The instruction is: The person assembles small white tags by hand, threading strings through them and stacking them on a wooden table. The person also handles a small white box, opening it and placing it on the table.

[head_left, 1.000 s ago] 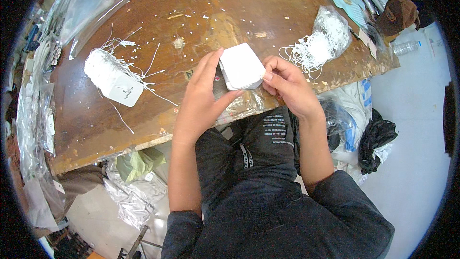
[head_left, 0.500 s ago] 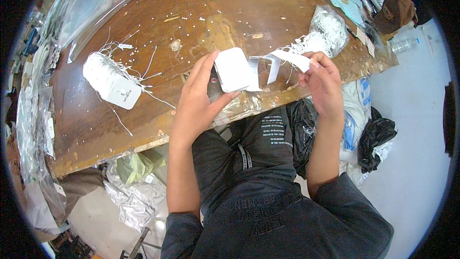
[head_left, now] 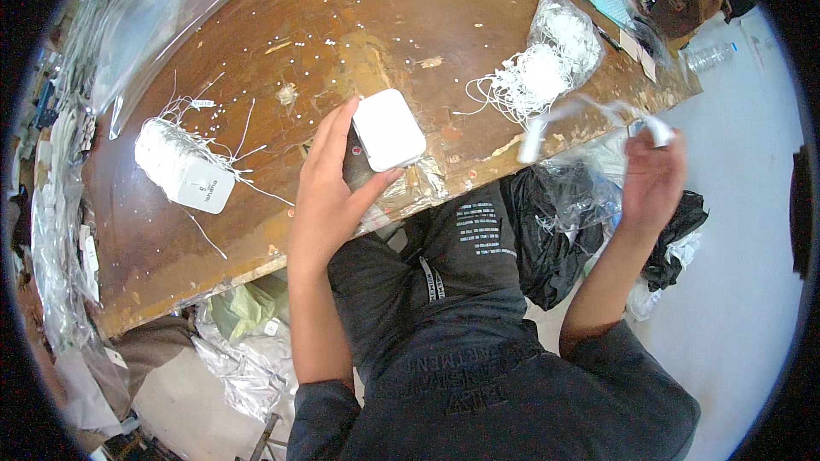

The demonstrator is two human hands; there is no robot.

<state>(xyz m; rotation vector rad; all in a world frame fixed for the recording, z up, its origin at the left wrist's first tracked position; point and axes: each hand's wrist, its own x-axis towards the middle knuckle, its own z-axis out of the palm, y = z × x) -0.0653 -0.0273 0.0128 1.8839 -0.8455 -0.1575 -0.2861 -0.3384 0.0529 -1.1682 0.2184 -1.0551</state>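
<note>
My left hand [head_left: 329, 175] grips a stack of white cards with rounded corners [head_left: 391, 130] over the table's near edge. Thumb and fingers are closed on the stack's left and lower sides. Out past the table's right part, my right hand [head_left: 653, 179] holds a strip of white paper [head_left: 531, 141] by one end. The strip trails leftward from the fingers and is smeared by motion. Left of my left hand lies a bundle of white tags with strings [head_left: 205, 186]; the front tag carries dark print.
White strings [head_left: 538, 77] spill from a clear plastic bag [head_left: 568, 30] on the right of the wooden table [head_left: 256, 239]. Small white bits dot the tabletop. Plastic sheets [head_left: 149, 43] line the left side. A brown cap [head_left: 690, 0] and a clear bottle [head_left: 709, 55] are at the far right.
My right hand has swung to the right with the paper strip, which has come away from the stack. My left hand still holds the cards. The view has shifted slightly.
</note>
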